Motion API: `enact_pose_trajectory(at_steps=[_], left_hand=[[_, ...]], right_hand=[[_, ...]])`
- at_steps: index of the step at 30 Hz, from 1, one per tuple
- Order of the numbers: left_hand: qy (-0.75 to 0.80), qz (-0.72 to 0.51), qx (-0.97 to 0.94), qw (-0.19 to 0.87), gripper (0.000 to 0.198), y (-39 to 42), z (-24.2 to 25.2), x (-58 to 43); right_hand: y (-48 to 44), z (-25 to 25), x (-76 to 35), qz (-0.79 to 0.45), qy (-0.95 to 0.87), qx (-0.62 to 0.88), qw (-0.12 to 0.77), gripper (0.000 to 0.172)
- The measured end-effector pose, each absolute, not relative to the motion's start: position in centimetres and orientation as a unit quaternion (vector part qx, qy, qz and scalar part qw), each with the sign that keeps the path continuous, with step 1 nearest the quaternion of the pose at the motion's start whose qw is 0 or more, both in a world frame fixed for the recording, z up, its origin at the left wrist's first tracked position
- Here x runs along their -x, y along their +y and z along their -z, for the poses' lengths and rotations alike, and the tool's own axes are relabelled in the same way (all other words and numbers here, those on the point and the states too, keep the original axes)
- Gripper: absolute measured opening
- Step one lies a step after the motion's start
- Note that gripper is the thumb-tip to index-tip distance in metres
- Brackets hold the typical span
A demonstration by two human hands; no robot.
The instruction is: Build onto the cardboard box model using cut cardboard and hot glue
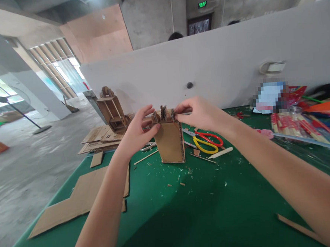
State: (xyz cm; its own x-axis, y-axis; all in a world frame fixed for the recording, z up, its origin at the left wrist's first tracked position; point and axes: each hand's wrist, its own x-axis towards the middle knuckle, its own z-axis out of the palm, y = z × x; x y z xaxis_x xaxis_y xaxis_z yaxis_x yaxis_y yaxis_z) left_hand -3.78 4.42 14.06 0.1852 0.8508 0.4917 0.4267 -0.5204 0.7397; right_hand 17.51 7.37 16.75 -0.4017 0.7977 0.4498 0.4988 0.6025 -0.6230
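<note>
A small upright cardboard box [170, 143] stands on the green table in front of me. Several layered cardboard pieces [163, 112] stick up from its top. My left hand [139, 130] grips the box's upper left corner, thumb on the front and fingers partly hidden behind. At the upper right, my right hand [195, 112] pinches a small cardboard piece [173, 114] with thumb and index finger, against the top of the box. Just right of the box lie scissors [208, 142] with red and yellow handles. A second cardboard structure [111, 112] stands to the left, farther back.
Flat cardboard sheets [82, 188] lie on the left of the green table [171, 220], near a cardboard stack [99, 138]. A white-handled tool [221, 153] and scraps surround the box. Packaged supplies [302, 126] crowd the right. A white partition [156, 75] rises behind.
</note>
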Motion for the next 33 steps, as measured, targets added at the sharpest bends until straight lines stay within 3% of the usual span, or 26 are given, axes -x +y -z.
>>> enact_pose_trajectory(at_steps=[4, 10, 14, 19, 28, 33], left_hand=[[0.435, -0.481, -0.723, 0.236, 0.060, 4.4, -14.0, 3.4], [0.382, -0.562, -0.638, 0.363, 0.051, 6.3, -12.5, 4.0], [0.380, -0.574, -0.608, 0.395, 0.042, 7.0, -11.8, 3.9], [0.377, -0.579, -0.603, 0.397, 0.040, 6.9, -11.8, 3.8], [0.386, -0.571, -0.616, 0.382, 0.041, 6.6, -12.1, 3.7], [0.391, -0.569, -0.622, 0.371, 0.040, 6.5, -12.2, 3.5]], right_hand=[[7.2, -17.3, -17.9, -0.203, -0.816, 0.398, 0.367, 0.023], [9.0, -17.9, -18.7, -0.254, -0.798, 0.387, 0.387, 0.029], [10.1, -18.5, -18.2, -0.146, -0.837, 0.392, 0.353, 0.023], [11.1, -19.2, -17.0, -0.121, -0.908, 0.317, 0.246, 0.019], [11.3, -19.6, -15.5, -0.062, -0.930, 0.296, 0.207, 0.019], [12.2, -18.3, -15.5, 0.003, -0.919, 0.307, 0.247, 0.019]])
